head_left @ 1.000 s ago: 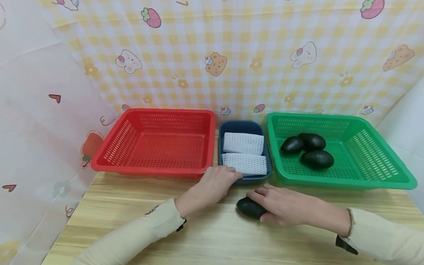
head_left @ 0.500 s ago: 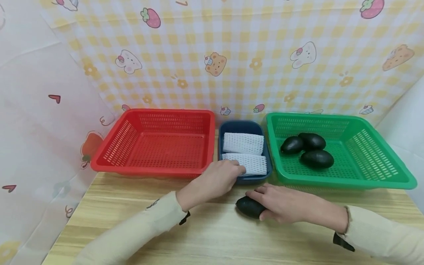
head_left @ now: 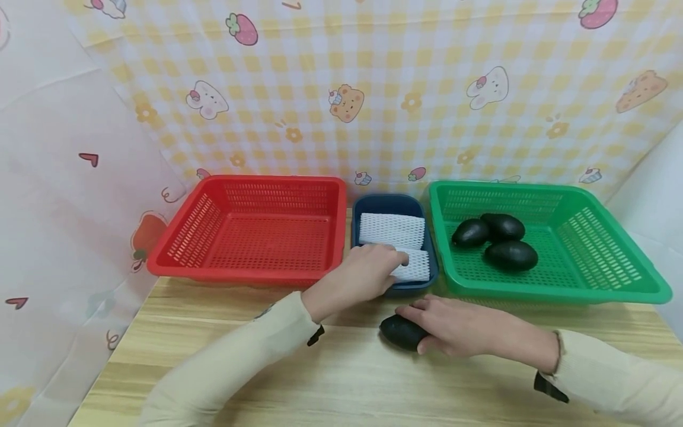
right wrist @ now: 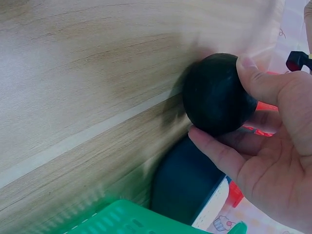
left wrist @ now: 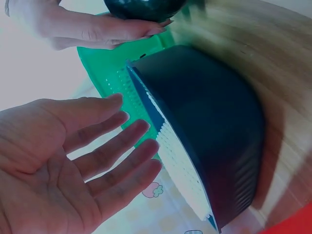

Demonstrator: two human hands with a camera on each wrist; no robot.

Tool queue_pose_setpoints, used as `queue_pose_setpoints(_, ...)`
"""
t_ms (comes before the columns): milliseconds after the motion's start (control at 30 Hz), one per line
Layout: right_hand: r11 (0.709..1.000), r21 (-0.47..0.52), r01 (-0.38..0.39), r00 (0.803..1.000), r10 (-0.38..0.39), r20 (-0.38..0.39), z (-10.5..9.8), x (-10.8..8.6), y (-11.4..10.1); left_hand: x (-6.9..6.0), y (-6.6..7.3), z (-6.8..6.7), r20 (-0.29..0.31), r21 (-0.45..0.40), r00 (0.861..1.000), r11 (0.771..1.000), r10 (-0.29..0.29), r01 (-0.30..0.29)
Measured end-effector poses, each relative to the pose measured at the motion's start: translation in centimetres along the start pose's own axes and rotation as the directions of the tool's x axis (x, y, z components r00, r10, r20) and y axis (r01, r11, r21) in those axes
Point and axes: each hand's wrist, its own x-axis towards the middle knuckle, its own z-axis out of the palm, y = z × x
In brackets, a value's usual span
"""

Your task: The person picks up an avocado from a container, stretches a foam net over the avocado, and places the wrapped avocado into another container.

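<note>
My right hand (head_left: 459, 326) holds a dark avocado (head_left: 401, 333) on the wooden table. In the right wrist view, thumb and fingers grip this avocado (right wrist: 217, 95) from either side. My left hand (head_left: 368, 274) is over the front of a navy blue bin (head_left: 391, 203), where two white foam net sleeves lie. It partly covers the front sleeve (head_left: 416, 265); the rear sleeve (head_left: 392, 230) shows fully. From the left wrist, my left hand (left wrist: 92, 151) has loosely bent fingers beside the bin's rim, holding nothing.
Right of the bin stands a green basket (head_left: 560, 295) with three dark avocados (head_left: 511, 256) inside. A red basket (head_left: 245, 274) stands on the left. Behind them hangs a checked curtain (head_left: 384, 77).
My left hand has moved right and farther over the bin, now covering part of the front sleeve. The right hand and its avocado have stayed almost in place.
</note>
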Motion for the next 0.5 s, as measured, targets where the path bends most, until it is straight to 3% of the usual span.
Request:
queue_pose_setpoints(233, 1.0, 0.011, -0.016, 1.0, 0.016, 0.012, -0.1, 0.1, -0.1, 1.1, 0.1, -0.1, 0.014, -0.016, 0.999, 0.999, -0.041, 0.042)
queue_pose_setpoints(500, 1.0, 0.009, -0.017, 1.0, 0.017, 0.018, -0.1, 0.1, 0.0, 2.3, 0.2, 0.9, 0.012, 0.02, 0.994, 0.994, -0.104, 0.104)
